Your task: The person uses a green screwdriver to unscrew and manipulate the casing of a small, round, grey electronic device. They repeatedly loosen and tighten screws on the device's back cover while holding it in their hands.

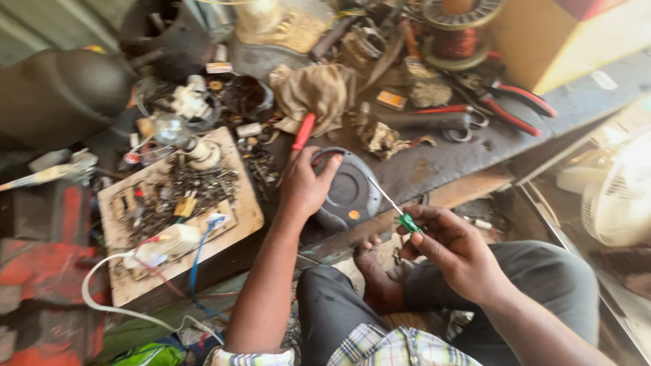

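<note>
At the near edge of a cluttered workbench, the left hand clamps a round dark cover to steady it, while the right hand grips a green-handled screwdriver, tip angled toward the cover's rim.

cluttered dark workbench, white fan at right.
</note>
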